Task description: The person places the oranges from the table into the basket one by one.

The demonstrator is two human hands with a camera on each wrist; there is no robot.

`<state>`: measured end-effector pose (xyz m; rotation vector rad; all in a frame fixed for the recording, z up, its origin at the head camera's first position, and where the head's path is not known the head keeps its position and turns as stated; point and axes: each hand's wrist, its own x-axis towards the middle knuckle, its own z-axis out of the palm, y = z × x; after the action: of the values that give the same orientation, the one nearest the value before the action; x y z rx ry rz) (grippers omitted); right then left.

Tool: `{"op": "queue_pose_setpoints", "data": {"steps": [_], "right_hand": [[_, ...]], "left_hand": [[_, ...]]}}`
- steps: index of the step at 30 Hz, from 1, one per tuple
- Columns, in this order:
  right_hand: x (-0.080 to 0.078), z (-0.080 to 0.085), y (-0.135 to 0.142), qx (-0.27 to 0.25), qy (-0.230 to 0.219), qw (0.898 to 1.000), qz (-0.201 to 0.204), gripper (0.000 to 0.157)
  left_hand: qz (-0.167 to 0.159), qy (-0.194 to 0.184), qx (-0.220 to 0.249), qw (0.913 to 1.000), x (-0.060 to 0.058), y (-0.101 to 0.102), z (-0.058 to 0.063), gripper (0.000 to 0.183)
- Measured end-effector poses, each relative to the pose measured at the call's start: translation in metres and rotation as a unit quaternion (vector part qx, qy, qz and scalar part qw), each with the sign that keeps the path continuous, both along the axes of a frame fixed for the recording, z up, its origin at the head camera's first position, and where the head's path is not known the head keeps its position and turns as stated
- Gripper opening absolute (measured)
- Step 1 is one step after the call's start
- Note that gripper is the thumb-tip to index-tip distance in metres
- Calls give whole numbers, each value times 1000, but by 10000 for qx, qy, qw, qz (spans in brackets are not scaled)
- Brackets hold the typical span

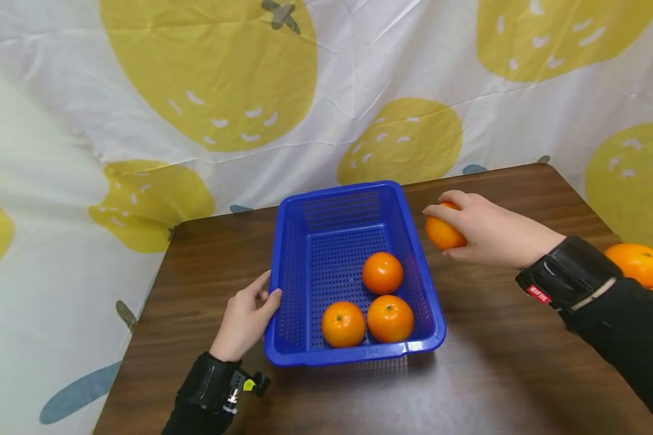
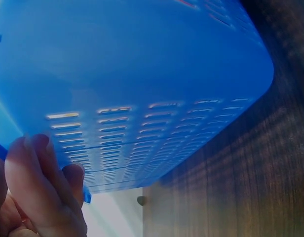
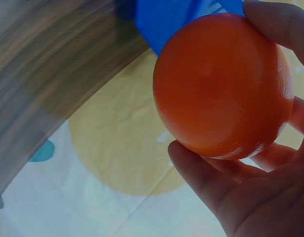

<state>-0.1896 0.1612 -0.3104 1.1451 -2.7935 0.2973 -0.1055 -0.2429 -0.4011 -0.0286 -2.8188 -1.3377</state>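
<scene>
A blue plastic basket [image 1: 355,357] with perforated sides stands on the table. Three oranges lie in its near part: one orange [image 1: 383,273] toward the right wall, two more along the near wall. My left hand [image 1: 243,320] holds the basket's left rim, thumb on top and the other fingers against the outer side, as the left wrist view also shows. To the right of the basket, my right hand [image 1: 492,232] grips another orange [image 3: 223,89] between thumb and fingers, just outside the right rim. Part of that orange is hidden by the hand in the head view.
Beyond my right forearm, more oranges [image 1: 638,264] sit at the right edge, partly hidden by the sleeve. The dark wooden table [image 1: 500,374] reaches back to a hanging white cloth [image 1: 337,72] with yellow fruit prints.
</scene>
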Motion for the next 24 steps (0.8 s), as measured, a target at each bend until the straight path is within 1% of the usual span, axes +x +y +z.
{"op": "queue_pose_setpoints", "data": {"steps": [3,6,14,19,24], "right_hand": [[-2,5,-9,-51,61,9999,87,61],[-3,7,-17,-38,26,9999,159,61],[-1,6,-28,34,-149,9997,213,63],[1,6,-33,58,-202,9996,212,64],[0,7,-41,82,-272,9992,296,64]], "left_hand": [[14,-9,24,10000,0,0,-1,50],[10,-23,40,10000,-1,0,-1,50],[7,-30,-23,10000,-1,0,-2,50],[12,-55,16,10000,0,0,-1,50],[24,-87,27,10000,1,0,1,50]]}}
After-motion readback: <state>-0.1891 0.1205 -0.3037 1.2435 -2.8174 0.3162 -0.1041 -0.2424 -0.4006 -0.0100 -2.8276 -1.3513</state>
